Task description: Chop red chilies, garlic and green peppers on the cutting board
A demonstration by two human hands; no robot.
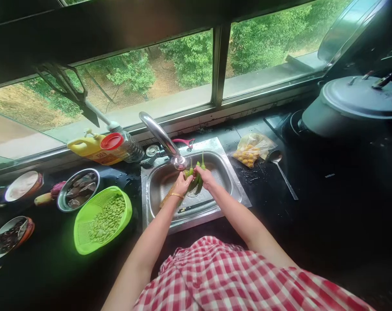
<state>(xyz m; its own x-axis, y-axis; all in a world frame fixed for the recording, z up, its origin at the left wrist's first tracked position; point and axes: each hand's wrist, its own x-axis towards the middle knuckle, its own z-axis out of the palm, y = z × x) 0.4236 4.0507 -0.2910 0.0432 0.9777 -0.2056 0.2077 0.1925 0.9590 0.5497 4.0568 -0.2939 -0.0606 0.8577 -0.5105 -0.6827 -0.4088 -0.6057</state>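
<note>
Both hands are over the steel sink [234, 183], under the curved tap [165, 140]. My left hand [182, 185], with a gold bangle on its wrist, and my right hand [205, 176] are closed together on a bunch of long green chillies [196, 181]. The chillies stick up between the fingers and hang down toward the drain. A dark knife [196, 206] lies in the sink basin below the hands.
On the dark counter left of the sink are a green colander of beans [102, 219], a steel bowl [79, 189], several plates and a yellow oil jug [88, 147]. To the right lie a plastic bag of yellow pieces [251, 152], a ladle [282, 172] and a lidded pot [354, 106].
</note>
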